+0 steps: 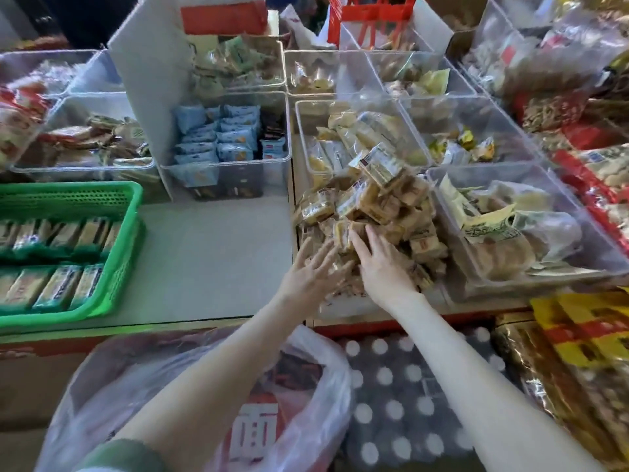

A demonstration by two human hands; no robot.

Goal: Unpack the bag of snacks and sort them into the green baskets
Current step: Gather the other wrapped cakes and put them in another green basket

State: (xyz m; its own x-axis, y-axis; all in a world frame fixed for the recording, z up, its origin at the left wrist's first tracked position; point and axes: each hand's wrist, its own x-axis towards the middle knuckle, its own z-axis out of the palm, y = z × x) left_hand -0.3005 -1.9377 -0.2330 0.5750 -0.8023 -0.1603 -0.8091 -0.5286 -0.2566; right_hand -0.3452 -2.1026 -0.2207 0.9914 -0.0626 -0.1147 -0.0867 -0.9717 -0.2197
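A heap of small tan wrapped snacks (381,206) is piled in a clear bin at the shelf's front middle. My left hand (315,272) lies on the heap's near left side with fingers spread. My right hand (383,264) rests flat on the heap beside it, fingers straight. A green basket (126,240) at the left holds rows of wrapped bars. A thin clear plastic bag (190,376) with red print sits open below my arms.
Clear bins of wrapped snacks cover the shelf: blue packets (221,137) at centre back, yellow-green packs (490,212) at the right. A grey shelf top (211,253) lies between basket and heap. A pack of bottles with white caps (408,403) stands below.
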